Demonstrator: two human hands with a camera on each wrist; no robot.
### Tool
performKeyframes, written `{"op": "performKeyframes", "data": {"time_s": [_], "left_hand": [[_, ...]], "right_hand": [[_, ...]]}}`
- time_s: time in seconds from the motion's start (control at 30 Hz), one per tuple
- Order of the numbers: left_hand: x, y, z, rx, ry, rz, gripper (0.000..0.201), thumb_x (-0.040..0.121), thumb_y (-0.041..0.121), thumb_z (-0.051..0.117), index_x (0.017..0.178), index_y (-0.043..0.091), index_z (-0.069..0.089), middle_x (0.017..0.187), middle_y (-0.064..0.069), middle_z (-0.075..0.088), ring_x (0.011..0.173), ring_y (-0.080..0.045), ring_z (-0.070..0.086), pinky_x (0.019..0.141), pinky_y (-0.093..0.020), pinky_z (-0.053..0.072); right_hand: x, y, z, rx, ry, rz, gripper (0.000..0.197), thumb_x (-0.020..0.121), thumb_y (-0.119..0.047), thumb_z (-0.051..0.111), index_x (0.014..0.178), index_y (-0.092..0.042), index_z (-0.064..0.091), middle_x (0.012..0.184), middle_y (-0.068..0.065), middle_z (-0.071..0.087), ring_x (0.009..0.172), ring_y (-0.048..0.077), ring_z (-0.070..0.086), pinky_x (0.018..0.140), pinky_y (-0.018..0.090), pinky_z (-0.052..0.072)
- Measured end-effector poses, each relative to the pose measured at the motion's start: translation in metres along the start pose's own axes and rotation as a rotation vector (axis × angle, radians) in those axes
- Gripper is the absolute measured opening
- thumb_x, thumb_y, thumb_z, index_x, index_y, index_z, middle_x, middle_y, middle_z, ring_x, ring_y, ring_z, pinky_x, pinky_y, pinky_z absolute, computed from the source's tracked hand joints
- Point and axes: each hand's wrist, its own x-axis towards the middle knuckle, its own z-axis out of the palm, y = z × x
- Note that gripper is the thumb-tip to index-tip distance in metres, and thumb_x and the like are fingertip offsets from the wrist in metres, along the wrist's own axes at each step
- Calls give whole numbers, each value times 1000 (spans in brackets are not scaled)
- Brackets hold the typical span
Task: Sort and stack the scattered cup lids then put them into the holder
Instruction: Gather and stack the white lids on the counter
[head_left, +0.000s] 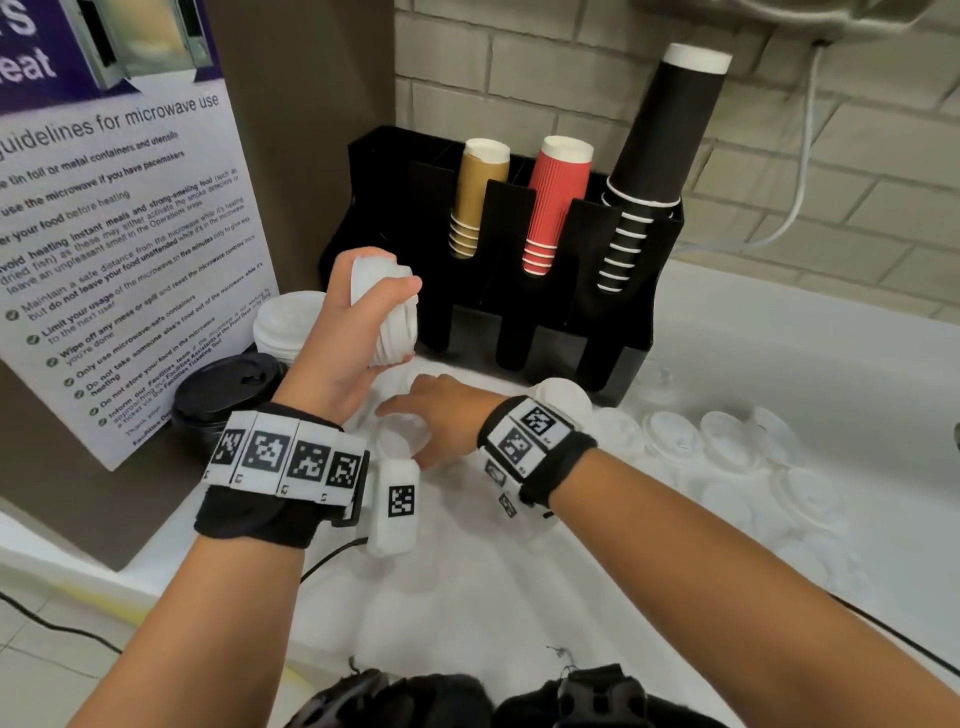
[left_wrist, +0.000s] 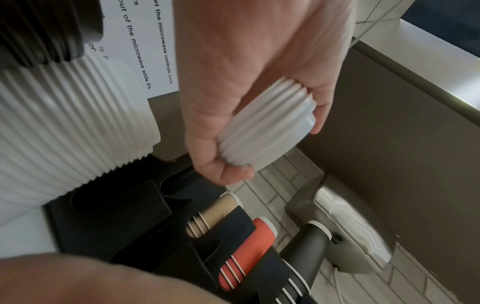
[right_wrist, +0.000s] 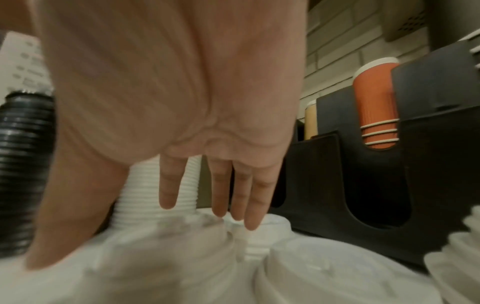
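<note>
My left hand (head_left: 358, 317) is raised before the black holder (head_left: 519, 312) and grips a short stack of white lids (head_left: 387, 312) on its side, thumb on one rim and fingers on the other; the wrist view shows that lid stack (left_wrist: 267, 125) too. My right hand (head_left: 436, 415) reaches down with straight fingers (right_wrist: 221, 185) over white lids (head_left: 400, 436) lying on the white counter (head_left: 779, 338), holding nothing. Several more white lids (head_left: 727, 441) lie scattered to the right.
A tall white lid stack (head_left: 285, 325) and a black lid stack (head_left: 223, 395) stand at the left by a microwave-guidelines sign (head_left: 119, 234). The holder carries tan (head_left: 475, 197), red (head_left: 556, 202) and black cup stacks (head_left: 660, 156). A tiled wall is behind.
</note>
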Motion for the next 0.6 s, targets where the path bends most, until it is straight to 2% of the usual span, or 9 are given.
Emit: {"op": "performKeyframes", "data": {"time_s": [0.13, 0.27, 0.37, 0.43, 0.53, 0.6], "left_hand": [[0, -4, -6, -9, -17, -15, 27, 72, 37, 66, 96, 42, 56, 79, 19, 60, 64, 2, 62, 55, -24, 51], [1, -8, -9, -32, -56, -29, 28, 71, 35, 66, 95, 43, 56, 74, 24, 61, 71, -1, 60, 57, -23, 51], [0, -13, -9, -73, -76, -30, 26, 73, 33, 63, 96, 41, 55, 75, 20, 63, 69, -1, 62, 55, -23, 51], [0, -17, -5, -88, -80, -44, 26, 73, 33, 62, 96, 40, 55, 84, 15, 60, 75, -5, 60, 56, -24, 50], [-2, -26, 2, -56, -102, -74, 30, 71, 31, 64, 99, 37, 55, 94, 7, 55, 84, -13, 56, 55, -26, 48], [-4, -33, 6, -5, -143, -80, 34, 71, 32, 72, 100, 36, 55, 92, 9, 57, 83, -12, 57, 55, -26, 49]], "right_hand": [[6, 2, 7, -13, -22, 9, 66, 83, -36, 71, 141, -32, 40, 120, 7, 43, 114, 27, 46, 93, 38, 45], [-6, 17, -4, 126, 64, 46, 60, 85, -37, 66, 138, -33, 40, 117, 6, 43, 107, 26, 49, 91, 37, 46], [-25, 33, -16, 335, 218, 110, 58, 87, -40, 60, 140, -42, 36, 109, 4, 42, 102, 24, 49, 88, 32, 43], [-40, 40, -19, 509, 313, 124, 53, 90, -37, 58, 138, -45, 39, 105, 4, 46, 102, 23, 50, 88, 29, 43], [-59, 41, -14, 814, 442, 91, 45, 91, -30, 59, 132, -43, 47, 103, 11, 59, 96, 20, 59, 83, 25, 50], [-69, 41, -10, 985, 524, 71, 41, 92, -25, 57, 130, -41, 50, 104, 13, 63, 97, 19, 63, 80, 23, 53]]}}
